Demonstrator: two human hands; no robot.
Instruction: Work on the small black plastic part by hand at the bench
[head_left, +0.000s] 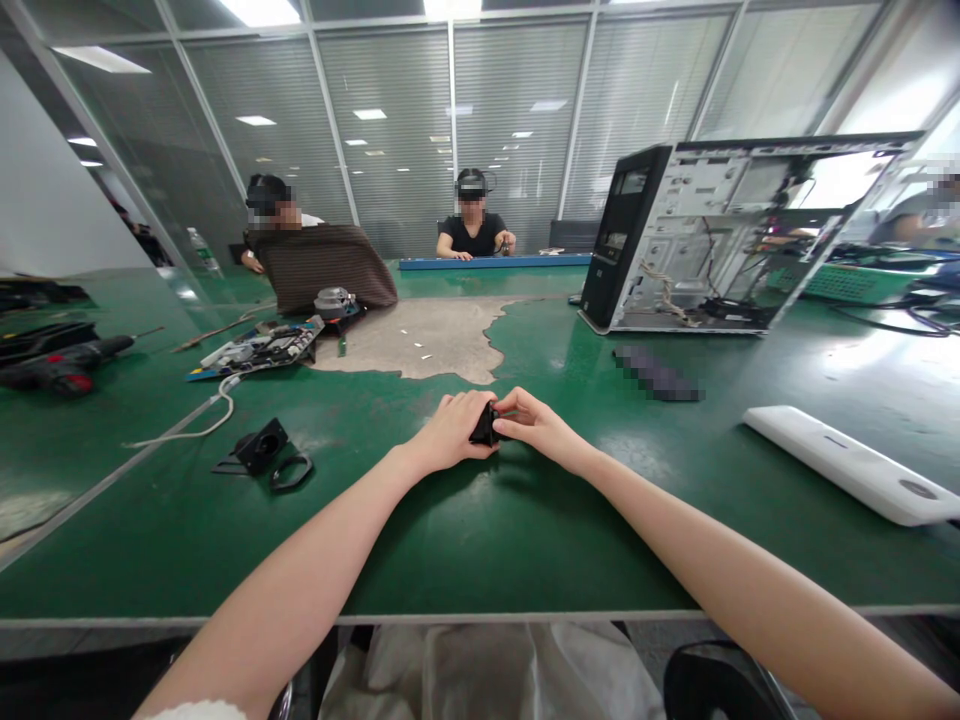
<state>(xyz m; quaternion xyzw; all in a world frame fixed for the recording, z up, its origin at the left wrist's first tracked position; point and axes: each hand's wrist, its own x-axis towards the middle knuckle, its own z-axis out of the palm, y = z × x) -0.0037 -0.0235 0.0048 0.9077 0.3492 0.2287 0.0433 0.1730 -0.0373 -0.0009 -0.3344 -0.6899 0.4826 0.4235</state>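
Just above the green table, near its middle, my left hand (455, 428) is closed around a small black part (482, 425). What kind of part it is I cannot make out; the fingers hide much of it. My right hand (538, 425) meets the part from the other side, with thumb and fingertips pinched at its right edge. To the left on the table lie a black bracket-like piece (261, 446) with a round opening and a black angular ring (291, 471). No hand touches these two.
An open computer case (675, 240) stands at the back right. Nearer lie a long white device (847, 460) and a blurred dark object (658, 374). On the left are a circuit board (262, 350), a white cable (225, 405) and a power drill (67, 365). Two people sit across the table (480, 540).
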